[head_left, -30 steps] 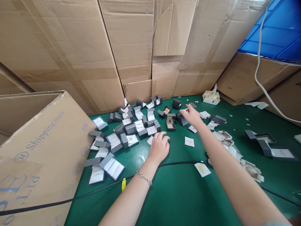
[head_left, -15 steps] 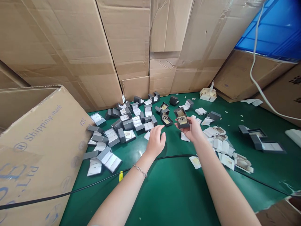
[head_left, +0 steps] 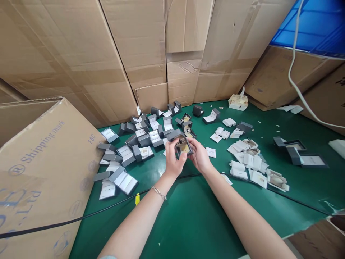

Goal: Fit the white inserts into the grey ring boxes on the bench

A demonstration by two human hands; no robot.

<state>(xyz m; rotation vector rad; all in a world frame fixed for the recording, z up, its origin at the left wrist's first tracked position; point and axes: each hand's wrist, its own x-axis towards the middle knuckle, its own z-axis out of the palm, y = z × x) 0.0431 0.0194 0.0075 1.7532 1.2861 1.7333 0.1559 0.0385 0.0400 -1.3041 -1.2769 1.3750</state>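
An open dark grey jewellery box (head_left: pixel 181 145), hinged and without a white insert, is between my two hands above the table. My left hand (head_left: pixel 174 160) grips it from the left, thumb at its front edge. On the other side my right hand (head_left: pixel 199 155) has its fingers against the box's right wall. Just behind it stands another open box (head_left: pixel 188 130) with a bare inside. To the left lie several open grey boxes with white inserts (head_left: pixel 155 138). A small white card (head_left: pixel 210 152) rests right of my right hand.
A pile of torn white inserts (head_left: pixel 249 154) covers the right of the green table (head_left: pixel 175 223). A black cable (head_left: pixel 113 205) crosses the front. Cardboard boxes (head_left: pixel 48 162) stand left and behind; a tissue pack (head_left: pixel 238 102) sits at the back.
My right hand picked up an open grey box from the back and brought it left and nearer. My left hand has closed on it too. The view has shifted slightly.
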